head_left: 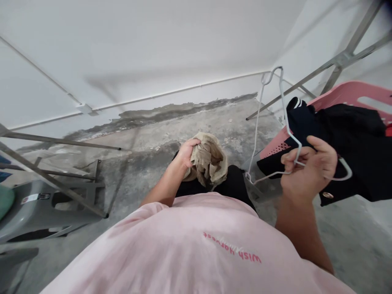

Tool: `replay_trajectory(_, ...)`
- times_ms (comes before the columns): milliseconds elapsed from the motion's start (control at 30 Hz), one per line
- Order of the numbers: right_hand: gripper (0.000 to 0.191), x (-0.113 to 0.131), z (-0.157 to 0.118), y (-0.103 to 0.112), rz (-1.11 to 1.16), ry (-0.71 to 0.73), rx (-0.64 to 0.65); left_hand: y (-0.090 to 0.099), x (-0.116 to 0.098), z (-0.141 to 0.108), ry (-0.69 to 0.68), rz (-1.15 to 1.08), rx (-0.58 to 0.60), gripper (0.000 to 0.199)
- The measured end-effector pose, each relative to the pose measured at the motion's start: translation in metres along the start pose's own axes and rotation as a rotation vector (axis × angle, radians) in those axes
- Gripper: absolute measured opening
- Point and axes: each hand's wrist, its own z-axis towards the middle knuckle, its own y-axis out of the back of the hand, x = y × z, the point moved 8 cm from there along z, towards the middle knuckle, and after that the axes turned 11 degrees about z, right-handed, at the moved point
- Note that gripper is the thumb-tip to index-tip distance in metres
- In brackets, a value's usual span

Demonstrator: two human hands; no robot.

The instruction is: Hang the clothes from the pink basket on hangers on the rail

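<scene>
A crumpled beige cloth garment (211, 159) is bunched over my lap. My left hand (189, 152) grips it at its left side, the thumb lying on top of the fabric; its exact kind is hidden by the folds. Out to the right, my right hand (309, 165) is closed around the hook end of a white wire clothes hanger (256, 126). The hanger is tilted, its frame pointing away from me and its hook sticking out to the right of my hand. Nothing hangs on it.
Beyond my right hand stands a pink laundry basket (352, 90) with dark clothes (343, 126) draped over its edge. A metal rack leg (294, 87) rises behind it. On the left are a grey plastic stool (61, 208) and metal rack bars (52, 177). A white wall (153, 45) closes off the front.
</scene>
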Motion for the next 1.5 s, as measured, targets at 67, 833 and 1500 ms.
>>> replay_trajectory(67, 0.03, 0.008, 0.0, -0.001, 0.056, -0.004, 0.014, -0.006, -0.004, -0.002, -0.077, 0.057, -0.001, 0.026)
replay_trajectory(833, 0.034, -0.081, -0.024, -0.004, -0.234, -0.274, 0.37, -0.04, -0.034, -0.038, -0.299, 0.13, 0.027, 0.03)
replay_trajectory(1500, 0.017, -0.105, -0.027, -0.009, -0.598, -0.184, 0.647, 0.005, -0.078, -0.034, -0.97, 1.071, -0.501, 0.06)
